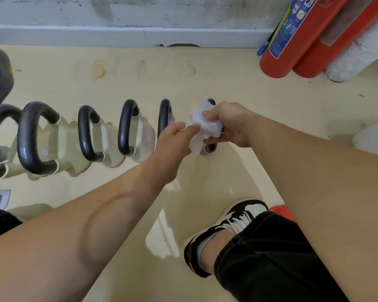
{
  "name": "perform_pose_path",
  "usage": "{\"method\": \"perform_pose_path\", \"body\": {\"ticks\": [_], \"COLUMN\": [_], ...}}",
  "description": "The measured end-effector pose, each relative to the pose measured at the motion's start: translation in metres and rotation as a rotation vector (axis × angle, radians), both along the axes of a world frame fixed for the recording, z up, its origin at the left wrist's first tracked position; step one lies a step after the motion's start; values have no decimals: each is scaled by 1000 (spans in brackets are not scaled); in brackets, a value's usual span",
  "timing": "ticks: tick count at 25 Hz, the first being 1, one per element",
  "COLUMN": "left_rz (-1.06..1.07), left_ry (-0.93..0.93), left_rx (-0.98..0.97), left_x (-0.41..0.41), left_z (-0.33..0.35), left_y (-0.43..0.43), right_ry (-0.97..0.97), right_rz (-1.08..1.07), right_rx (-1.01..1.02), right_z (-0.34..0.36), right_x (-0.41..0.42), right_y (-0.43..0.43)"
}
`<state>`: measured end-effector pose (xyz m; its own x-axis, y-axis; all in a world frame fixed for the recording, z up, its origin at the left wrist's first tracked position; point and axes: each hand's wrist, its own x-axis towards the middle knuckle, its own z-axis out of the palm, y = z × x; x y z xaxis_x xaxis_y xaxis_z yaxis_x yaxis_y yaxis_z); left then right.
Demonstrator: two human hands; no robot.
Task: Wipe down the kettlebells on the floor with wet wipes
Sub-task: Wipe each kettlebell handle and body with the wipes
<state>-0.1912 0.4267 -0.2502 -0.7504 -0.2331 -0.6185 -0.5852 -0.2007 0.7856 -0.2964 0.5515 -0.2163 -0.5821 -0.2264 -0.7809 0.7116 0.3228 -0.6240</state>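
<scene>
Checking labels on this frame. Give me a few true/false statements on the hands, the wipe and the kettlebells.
1. The crumpled white wet wipe is gripped by the right hand. True.
2. The left hand rests flat on the floor. False: it is raised and pinches the wipe's edge.
3. The cream kettlebells with black handles stand in a row on the floor. True.
4. The red fire extinguisher lies between the kettlebells. False: it stands by the wall, far right.
</scene>
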Motion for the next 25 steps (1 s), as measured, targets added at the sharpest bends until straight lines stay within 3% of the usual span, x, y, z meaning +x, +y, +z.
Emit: {"method": "perform_pose_path", "body": {"ticks": [3,8,11,13,14,16,18,20,24,25], "left_rz": [-36,68,64,-99,-185,-242,-127,-14,234,270], "left_ry": [-34,-83,79,159,150,71,-7,-113,-274,-281], "left_rx": [95,-109,-458,-849,-921,-725,-453,-317,412,497], "left_x": [-17,-51,-66,-71,-73,-69,-59,-61,-116,-122], "left_z": [-1,-11,-5,-5,-10,-20,-25,-26,-16,-14], "left_y": [-6,-10,-15,-10,-2,24,59,74,39,33], "right_ry": [-60,157,168,200,211,192,151,129,166,165], "right_rz": [113,-300,-293,-199,-177,-164,-110,-75,-87,-98], "right_rx": [-76,163,211,253,273,284,294,309,350,352], "right_z": [-2,-21,-33,-40,-42,-40,-38,-38,-44,-45], "right_x": [-7,-38,-52,-55,-56,-60,-67,-73,-76,-76], "right_y": [2,6,-1,-8,-9,-7,-4,-5,-8,-8]}}
